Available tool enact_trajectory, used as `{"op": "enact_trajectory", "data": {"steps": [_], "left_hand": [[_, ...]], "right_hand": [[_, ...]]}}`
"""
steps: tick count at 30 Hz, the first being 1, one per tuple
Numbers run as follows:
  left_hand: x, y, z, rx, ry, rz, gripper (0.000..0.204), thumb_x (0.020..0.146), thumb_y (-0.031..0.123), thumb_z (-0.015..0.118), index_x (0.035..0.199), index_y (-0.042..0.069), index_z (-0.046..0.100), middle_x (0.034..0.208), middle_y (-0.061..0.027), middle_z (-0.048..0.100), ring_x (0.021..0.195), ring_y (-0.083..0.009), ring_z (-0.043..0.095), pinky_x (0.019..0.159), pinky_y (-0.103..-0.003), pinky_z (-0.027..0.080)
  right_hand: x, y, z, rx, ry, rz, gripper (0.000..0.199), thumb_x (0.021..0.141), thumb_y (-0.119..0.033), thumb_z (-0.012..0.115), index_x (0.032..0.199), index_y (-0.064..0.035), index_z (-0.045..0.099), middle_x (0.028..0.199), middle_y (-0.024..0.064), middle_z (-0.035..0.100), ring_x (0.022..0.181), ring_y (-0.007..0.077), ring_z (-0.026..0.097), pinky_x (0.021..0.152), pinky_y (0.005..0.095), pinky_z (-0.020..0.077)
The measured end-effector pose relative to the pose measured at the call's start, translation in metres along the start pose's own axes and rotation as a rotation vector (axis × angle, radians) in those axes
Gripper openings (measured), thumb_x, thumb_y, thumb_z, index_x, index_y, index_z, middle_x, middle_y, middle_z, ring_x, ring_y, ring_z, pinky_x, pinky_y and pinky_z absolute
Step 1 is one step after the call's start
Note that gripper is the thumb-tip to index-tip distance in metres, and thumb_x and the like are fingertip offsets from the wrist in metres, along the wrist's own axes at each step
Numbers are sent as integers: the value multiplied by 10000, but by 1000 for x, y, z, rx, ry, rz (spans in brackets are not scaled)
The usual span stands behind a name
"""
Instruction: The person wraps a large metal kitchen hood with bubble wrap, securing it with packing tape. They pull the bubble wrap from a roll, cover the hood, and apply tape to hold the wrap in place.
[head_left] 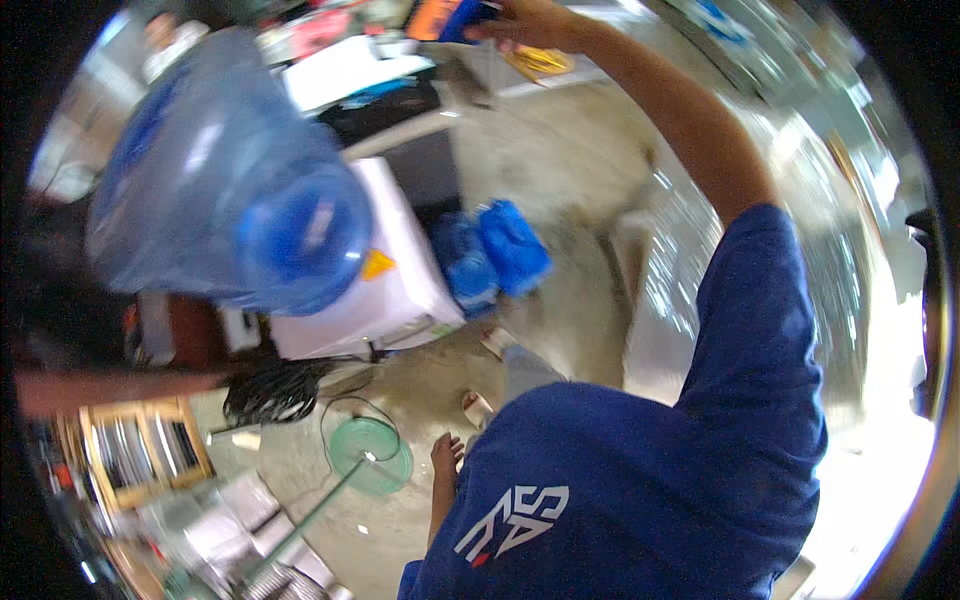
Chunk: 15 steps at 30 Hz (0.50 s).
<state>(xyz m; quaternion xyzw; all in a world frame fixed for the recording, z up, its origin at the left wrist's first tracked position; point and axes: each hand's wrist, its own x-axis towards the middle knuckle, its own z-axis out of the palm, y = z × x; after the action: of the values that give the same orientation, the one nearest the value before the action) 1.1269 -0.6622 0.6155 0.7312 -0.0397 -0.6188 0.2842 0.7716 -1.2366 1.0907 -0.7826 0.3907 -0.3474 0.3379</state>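
Observation:
My right arm stretches up to the top edge. There my right hand (525,22) closes around the end of a blue and orange object (445,18), partly cut off and blurred, so its kind is unclear. My left hand (447,453) hangs low beside my blue shirt, its fingers loosely apart and nothing visible in them. Next to the right hand lies a coil of yellow cord (540,62). The left hand is nearest to a round green base (371,456) with a pole, standing on the floor.
A large translucent blue water bottle (240,180) looms at the left, before a white box (385,310). Blue bags (514,246) lie beside the box. Black cables (268,396) tangle below it, near a wooden rack (145,450). A shiny metallic surface (665,270) stands at right.

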Motion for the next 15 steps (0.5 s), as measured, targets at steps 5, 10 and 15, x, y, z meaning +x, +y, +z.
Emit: {"op": "enact_trajectory", "data": {"steps": [5,10,15], "left_hand": [[42,-33,-24,453,-366,129,416,939,338,596,1231,43,570,993,-123,672,793,-202,647,625,-340,509],[89,-48,-29,1036,-486,100,369,915,312,621,1150,27,629,904,-81,658,749,-154,607,611,-338,484],[77,-23,39,1273,-671,293,240,925,282,610,1049,76,619,733,-24,609,553,-132,549,467,-293,439]], "right_hand": [[-280,-108,0,-436,71,-60,471,855,-228,727,1270,-91,550,902,164,677,818,303,654,740,413,522],[-564,-183,126,-53,201,330,436,809,-84,697,1222,-65,559,918,140,624,791,252,612,762,391,500],[-767,-217,265,231,880,864,505,846,-176,761,1287,-63,545,875,72,593,811,149,545,743,341,478]]}}
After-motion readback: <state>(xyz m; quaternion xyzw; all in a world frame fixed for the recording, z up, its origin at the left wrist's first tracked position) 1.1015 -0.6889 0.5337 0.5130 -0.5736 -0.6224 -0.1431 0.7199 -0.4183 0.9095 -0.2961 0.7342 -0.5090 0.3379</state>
